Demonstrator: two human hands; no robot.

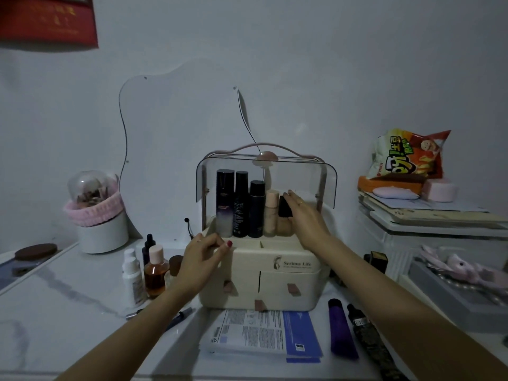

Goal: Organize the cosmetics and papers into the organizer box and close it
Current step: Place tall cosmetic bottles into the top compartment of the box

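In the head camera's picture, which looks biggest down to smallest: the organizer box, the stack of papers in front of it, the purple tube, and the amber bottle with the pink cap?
1. organizer box
2. stack of papers
3. purple tube
4. amber bottle

The papers and tube lie nearer the camera, so they may look larger than they are.

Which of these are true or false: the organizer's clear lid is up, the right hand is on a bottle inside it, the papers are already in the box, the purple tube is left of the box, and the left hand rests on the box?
1. The clear lid of the organizer box is raised. True.
2. The right hand is on a black-capped bottle inside the box. True.
3. The papers are in the box. False: they lie on the table in front of it.
4. The purple tube lies left of the box. False: it lies at the front right.
5. The left hand rests on the box's front left edge. True.
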